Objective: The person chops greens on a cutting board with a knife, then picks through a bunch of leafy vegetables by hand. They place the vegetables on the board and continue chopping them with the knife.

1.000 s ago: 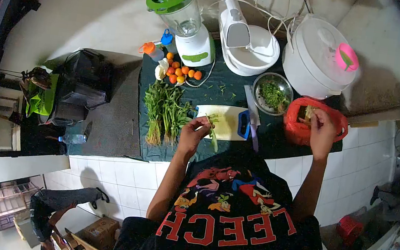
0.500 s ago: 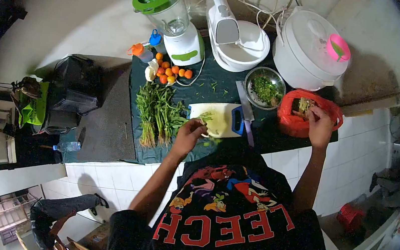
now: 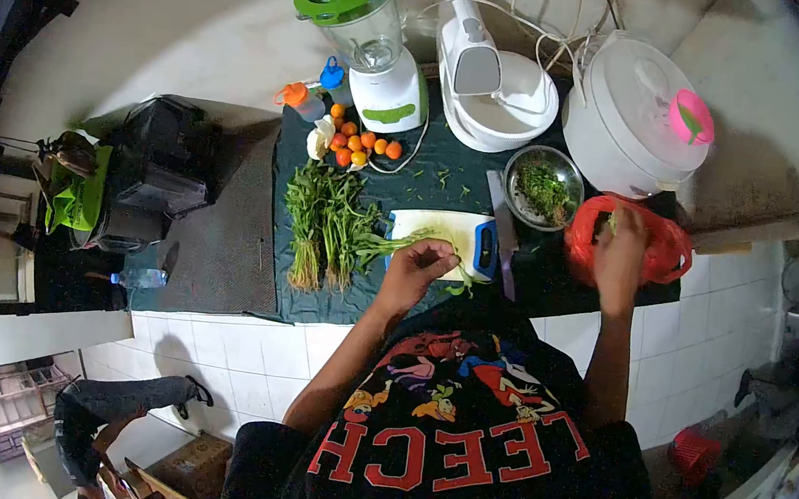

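Observation:
My left hand [image 3: 417, 270] is closed over the white cutting board [image 3: 428, 221] with blue ends, pinching a leafy green stem [image 3: 461, 276]. To its left lie bunches of leafy greens [image 3: 327, 225] with roots still on. My right hand [image 3: 623, 254] is raised at the left part of a red plastic bag [image 3: 663, 254], its fingers drawn together; a bit of green shows by the fingertips, too small to name. A knife [image 3: 504, 225] lies along the board's right side. Beside it stands a metal bowl [image 3: 513, 169] of chopped greens.
Behind stand a green-lidded blender [image 3: 380, 91], a white stand mixer [image 3: 480, 137] and a large white lidded container [image 3: 598, 124]. Small tomatoes [image 3: 366, 140] lie near the blender. A water bottle [image 3: 138, 278] is at the left, and another person [image 3: 111, 408] is at lower left.
My right hand has moved from above the bag's middle to its left part. My left hand has shifted slightly over the board, with the stem in its fingers. The whole view has shifted slightly.

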### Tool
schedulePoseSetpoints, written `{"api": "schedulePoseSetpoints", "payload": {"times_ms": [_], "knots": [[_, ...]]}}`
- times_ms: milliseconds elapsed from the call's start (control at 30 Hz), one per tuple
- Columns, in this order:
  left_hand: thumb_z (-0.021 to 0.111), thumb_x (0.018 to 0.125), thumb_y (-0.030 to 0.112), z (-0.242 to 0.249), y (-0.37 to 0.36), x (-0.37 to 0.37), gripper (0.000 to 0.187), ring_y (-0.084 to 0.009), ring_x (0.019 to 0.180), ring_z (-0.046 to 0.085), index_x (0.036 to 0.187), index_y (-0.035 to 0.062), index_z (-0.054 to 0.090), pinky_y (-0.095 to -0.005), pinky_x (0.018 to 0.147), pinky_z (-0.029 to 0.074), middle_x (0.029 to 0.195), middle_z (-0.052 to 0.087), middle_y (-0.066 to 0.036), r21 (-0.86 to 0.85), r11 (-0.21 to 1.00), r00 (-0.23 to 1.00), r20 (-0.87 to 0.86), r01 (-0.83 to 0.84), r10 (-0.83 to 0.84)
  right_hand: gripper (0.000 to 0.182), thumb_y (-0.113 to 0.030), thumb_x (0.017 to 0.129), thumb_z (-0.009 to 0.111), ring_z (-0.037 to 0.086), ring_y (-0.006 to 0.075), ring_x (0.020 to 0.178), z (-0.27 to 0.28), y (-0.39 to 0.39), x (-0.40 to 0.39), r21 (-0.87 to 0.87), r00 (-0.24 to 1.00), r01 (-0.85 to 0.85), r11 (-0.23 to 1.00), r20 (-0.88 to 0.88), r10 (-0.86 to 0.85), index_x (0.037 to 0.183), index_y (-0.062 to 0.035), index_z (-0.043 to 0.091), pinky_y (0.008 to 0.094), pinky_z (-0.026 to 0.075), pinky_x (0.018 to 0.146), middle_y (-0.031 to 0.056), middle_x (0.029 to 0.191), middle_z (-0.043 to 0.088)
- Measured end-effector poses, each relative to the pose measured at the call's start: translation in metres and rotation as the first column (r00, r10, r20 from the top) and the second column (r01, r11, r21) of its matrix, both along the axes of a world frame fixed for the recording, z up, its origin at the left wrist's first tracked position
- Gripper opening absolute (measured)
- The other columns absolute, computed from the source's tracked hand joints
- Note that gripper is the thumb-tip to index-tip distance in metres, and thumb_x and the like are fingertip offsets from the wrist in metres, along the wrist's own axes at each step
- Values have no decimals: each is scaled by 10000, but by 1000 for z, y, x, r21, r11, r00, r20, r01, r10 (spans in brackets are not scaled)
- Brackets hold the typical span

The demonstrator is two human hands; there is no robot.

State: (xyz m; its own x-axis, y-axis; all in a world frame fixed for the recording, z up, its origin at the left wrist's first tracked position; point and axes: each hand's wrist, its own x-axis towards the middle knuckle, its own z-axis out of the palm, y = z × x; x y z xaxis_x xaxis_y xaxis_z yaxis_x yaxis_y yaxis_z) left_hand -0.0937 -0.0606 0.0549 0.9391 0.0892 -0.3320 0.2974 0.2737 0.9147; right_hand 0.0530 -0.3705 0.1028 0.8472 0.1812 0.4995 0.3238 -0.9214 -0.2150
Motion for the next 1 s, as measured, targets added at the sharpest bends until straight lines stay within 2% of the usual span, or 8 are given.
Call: {"api": "schedulePoseSetpoints", "payload": {"times_ms": [67,133,167,300,500,700,867,1000], "knots": [[757,909,114,1,-3,0,162,-86,873,614,1042,56,686,-244,781,490,955,679,12,-7,1000,1000,-10,-22,22,318,-30,899,632,682,342,931,21,32,-10,244,898,-93,965,-398,187,1216,-39,652,393,561,772,191,1030,693],[761,907,122,2,-6,0,163,-85,872,614,1038,58,690,-243,776,490,961,681,13,-15,999,999,-22,-33,33,273,-169,916,736,677,134,856,17,65,-23,598,700,-225,769,-450,554,1139,-25,674,296,557,728,90,949,716],[763,907,130,1,-6,0,157,-79,855,605,1029,57,695,-239,759,481,957,681,17,0,999,999,-23,-44,44,255,-166,903,750,671,120,824,1,78,-26,710,525,-162,686,-527,669,1106,-23,693,288,552,733,50,915,715],[767,907,145,9,-8,-1,142,-62,796,566,1003,53,715,-225,708,450,933,678,33,80,994,994,-75,-71,77,215,-176,891,757,666,111,794,-7,114,-37,694,378,-325,643,-528,761,1036,-18,739,291,535,741,73,885,746],[769,908,144,-13,-8,-21,177,-52,774,558,1034,30,718,-209,678,432,839,654,42,22,986,982,-92,-166,167,196,-195,898,740,698,157,798,-23,127,-50,696,275,-320,643,-581,766,979,-17,749,324,532,764,108,894,757],[724,935,107,-20,-6,-23,128,-79,834,569,1039,39,696,-219,766,458,934,653,19,-11,991,991,-36,-132,132,217,-203,905,723,700,156,816,-31,123,-55,756,240,-233,612,-565,790,973,2,739,326,537,784,112,892,754],[749,919,125,-19,-9,-22,145,-53,755,539,1037,43,734,-201,661,407,869,665,43,-90,990,990,-99,-107,98,220,-186,938,704,627,85,801,-46,119,-56,779,197,-234,582,-548,813,1032,12,717,271,505,731,38,874,716],[747,916,116,-18,-6,-22,186,-55,708,531,1082,34,741,-204,629,407,875,684,29,-206,964,972,-198,-170,129,245,-209,930,716,630,91,794,-51,121,-58,837,161,-71,543,-528,834,1017,20,716,274,507,722,45,879,721]]}}
